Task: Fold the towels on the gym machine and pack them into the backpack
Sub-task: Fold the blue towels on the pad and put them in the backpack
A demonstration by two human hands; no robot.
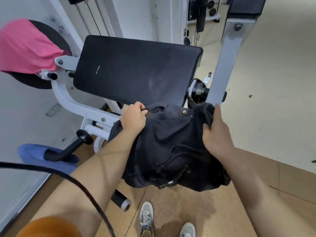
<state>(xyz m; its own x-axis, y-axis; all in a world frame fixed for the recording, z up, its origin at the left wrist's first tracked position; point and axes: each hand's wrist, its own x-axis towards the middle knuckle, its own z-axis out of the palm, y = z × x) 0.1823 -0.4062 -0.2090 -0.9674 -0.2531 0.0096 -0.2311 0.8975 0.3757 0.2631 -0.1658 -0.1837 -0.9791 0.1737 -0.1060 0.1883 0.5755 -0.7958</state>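
A black backpack hangs in front of me, held up by both hands below the near edge of the machine's black pad. My left hand grips its upper left edge. My right hand grips the fabric at its upper right. A pink towel is draped over a round roller at the far left. A blue towel hangs over a black handle at the lower left.
The white machine frame runs along the left. A grey steel arm rises at the right, close to my right hand. A black cable crosses the lower left. My shoes stand on the wooden floor.
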